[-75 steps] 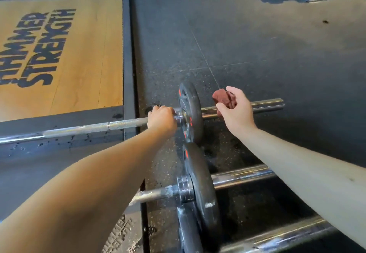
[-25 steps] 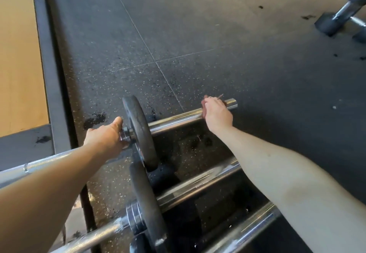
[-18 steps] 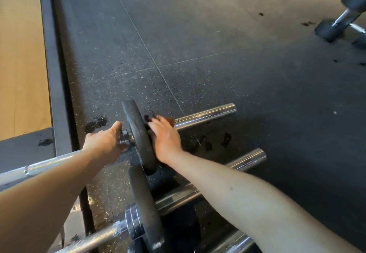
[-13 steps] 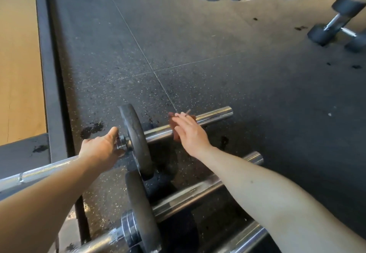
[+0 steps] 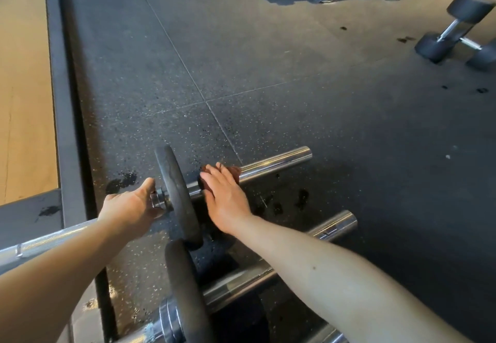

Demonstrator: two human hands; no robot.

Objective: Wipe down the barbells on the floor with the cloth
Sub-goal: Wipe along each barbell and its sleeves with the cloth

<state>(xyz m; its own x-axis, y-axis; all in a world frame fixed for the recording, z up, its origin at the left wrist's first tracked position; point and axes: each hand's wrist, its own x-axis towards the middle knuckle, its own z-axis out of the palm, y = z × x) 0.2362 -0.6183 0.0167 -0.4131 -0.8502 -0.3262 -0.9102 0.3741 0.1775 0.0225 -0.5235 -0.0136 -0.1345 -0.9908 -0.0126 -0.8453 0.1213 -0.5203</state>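
At centre frame, just right of the black plate [image 5: 174,195]: right hand [image 5: 225,200] laid over the reddish cloth [image 5: 234,172], fingers nearly straight and pressing it down onto the chrome sleeve [image 5: 276,161] of the far barbell [image 5: 53,239] — thumb out of sight, so no telling whether wrapped underneath. Left of the plate, left hand [image 5: 131,208] clenched round the shaft hard against the collar, thumb pointing along it, likely steadying against roll.

Long axis of the bar: from the lower left edge rising to a free end at centre right. Cloth at the inner end of the sleeve, nearly touching the plate; bare chrome all lying up and to the right of the grip. Judged next stroke therefore outward along that axis, away from the plate toward the free end — right hand the nearer, already on it; left hand blocked by the plate.

Lower in the frame, second barbell [image 5: 332,224] parallel and close beside, third sleeve [image 5: 330,338] at the bottom edge, neither touched; probably next in line. Risk: knuckles against the plate on a return stroke.
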